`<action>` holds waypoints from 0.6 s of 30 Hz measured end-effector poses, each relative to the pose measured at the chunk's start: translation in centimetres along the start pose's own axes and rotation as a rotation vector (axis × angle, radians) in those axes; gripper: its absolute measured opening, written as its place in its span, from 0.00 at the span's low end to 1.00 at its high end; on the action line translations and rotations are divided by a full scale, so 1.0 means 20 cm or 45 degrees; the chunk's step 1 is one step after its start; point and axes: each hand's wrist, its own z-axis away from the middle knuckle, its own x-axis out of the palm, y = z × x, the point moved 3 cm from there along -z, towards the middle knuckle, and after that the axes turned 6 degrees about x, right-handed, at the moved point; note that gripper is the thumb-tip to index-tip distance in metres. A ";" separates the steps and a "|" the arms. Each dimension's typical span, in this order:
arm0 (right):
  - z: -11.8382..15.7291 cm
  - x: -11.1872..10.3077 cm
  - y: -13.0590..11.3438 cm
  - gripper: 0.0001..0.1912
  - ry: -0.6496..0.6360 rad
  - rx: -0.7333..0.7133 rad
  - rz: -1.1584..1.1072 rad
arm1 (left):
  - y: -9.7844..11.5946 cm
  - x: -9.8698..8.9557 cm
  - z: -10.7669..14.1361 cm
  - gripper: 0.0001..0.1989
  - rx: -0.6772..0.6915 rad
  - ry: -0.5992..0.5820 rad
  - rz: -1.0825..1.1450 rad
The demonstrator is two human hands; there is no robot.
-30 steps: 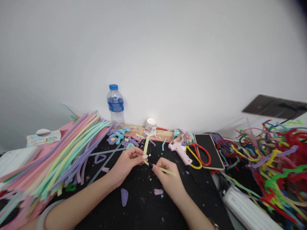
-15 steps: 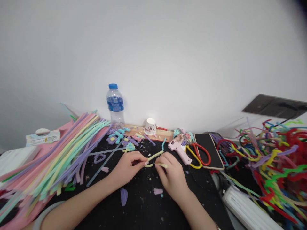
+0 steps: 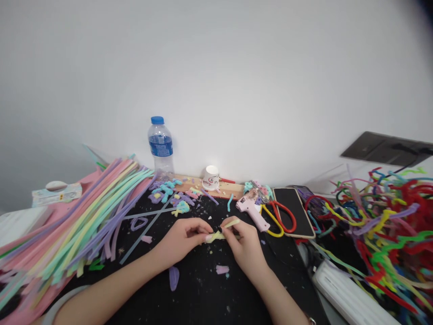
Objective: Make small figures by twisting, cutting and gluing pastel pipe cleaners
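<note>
Near the middle of the black mat (image 3: pixel 203 289), my left hand (image 3: pixel 189 235) pinches one end of a pale yellow fuzzy stem (image 3: pixel 216 235). My right hand (image 3: pixel 238 237) grips the same stem further right, thumb and finger together. The stem is bent over and crosses itself between the hands, with one end sticking out above my right fingers. Beyond my right hand a short turquoise piece (image 3: pixel 230 202) lies on the mat. A pink glue gun (image 3: pixel 253 212) is to the right, next to scissors with red and yellow handles (image 3: pixel 291 229).
Pastel stems (image 3: pixel 91 216) pile up at left, tangled bright stems (image 3: pixel 389 225) at right. A bottle (image 3: pixel 161 146), a paper cup (image 3: pixel 211 177) and small fuzzy pieces (image 3: pixel 168 189) stand or lie along the back. A phone (image 3: pixel 294 212) and white power strip (image 3: pixel 348 293) lie right.
The yellow stem has gone from an open bend to a crossed, folded shape between my fingers. My right hand has turned slightly, and its thumb and finger now show closed on the stem.
</note>
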 end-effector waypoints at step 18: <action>-0.02 0.01 0.07 0.10 -0.268 0.503 -0.641 | 0.09 -0.03 0.01 0.07 0.381 -0.120 -0.391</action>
